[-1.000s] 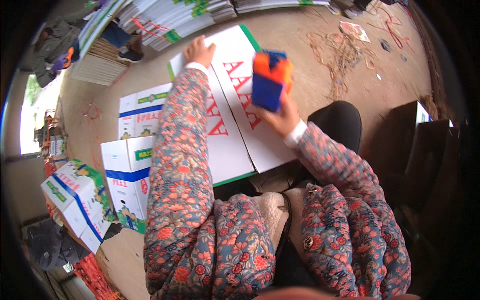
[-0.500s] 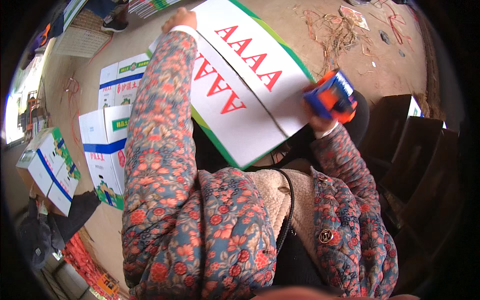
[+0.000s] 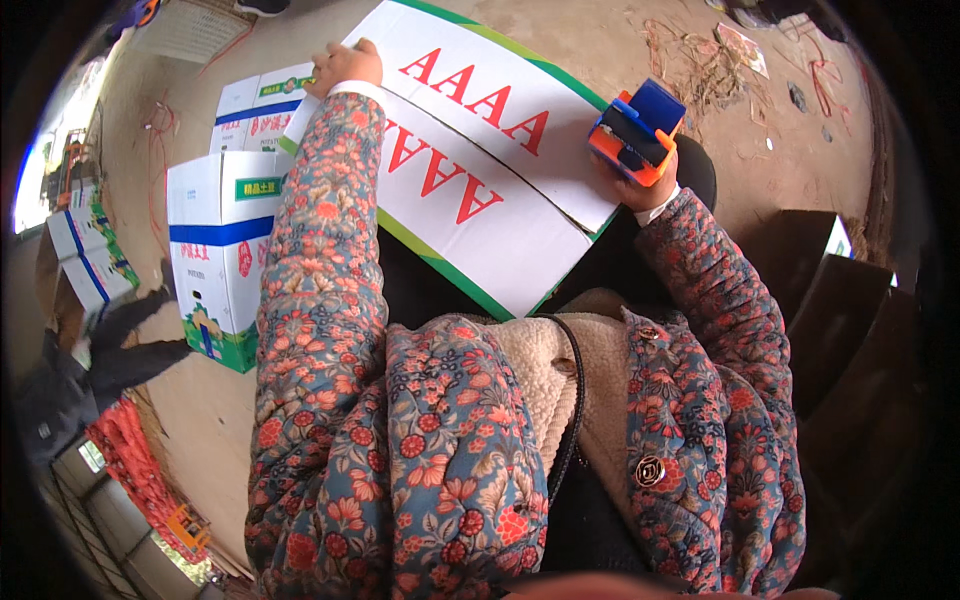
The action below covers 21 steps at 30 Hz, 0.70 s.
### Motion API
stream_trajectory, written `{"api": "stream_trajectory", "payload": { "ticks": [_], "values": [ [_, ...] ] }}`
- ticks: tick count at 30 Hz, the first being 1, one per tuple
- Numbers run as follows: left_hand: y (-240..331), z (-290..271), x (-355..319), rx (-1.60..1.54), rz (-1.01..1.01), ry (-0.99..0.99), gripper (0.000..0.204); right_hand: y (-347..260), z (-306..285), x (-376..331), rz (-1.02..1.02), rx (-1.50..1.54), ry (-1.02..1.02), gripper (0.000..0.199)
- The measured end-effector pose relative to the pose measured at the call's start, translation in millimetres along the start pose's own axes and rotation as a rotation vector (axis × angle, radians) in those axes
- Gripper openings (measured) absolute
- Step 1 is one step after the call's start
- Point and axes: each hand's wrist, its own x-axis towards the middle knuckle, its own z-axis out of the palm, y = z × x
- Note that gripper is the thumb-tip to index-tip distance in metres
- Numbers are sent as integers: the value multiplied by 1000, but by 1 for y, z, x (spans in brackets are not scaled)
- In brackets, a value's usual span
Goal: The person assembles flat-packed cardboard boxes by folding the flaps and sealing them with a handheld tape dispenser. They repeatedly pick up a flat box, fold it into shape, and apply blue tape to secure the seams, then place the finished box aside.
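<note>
In front of me a white cardboard box with green edges and red printed letters lies tilted, a long seam running between its top flaps. My left hand rests at the far left edge of this box, fingers somewhat apart. Beside the box's right edge, my right hand is closed around an orange and blue tape dispenser. Part of its grip is hidden by the dispenser.
White potato cartons with blue bands stand on the floor to the left. A person in dark clothes is at the far left, near another carton. Dark open boxes stand right. Loose straw lies beyond.
The tape dispenser has turned and moved up and slightly left with my right hand. My left hand has shifted slightly down and left, its fingers loosening. The carton near the person has moved farther off.
</note>
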Motion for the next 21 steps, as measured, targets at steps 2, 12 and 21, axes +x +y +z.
{"api": "stream_trajectory", "payload": {
  "ticks": [2,12,21],
  "values": [
    [-2,3,-2,17,85,60,52,4,2,-3,86,41,-89,48],
    [-4,8,-3,27,141,67,49,-86,-63,56,365,585,-207,45],
    [-3,-3,-4,-13,115,34,47,-165,-45,112,540,1157,-810,54]
  ]
}}
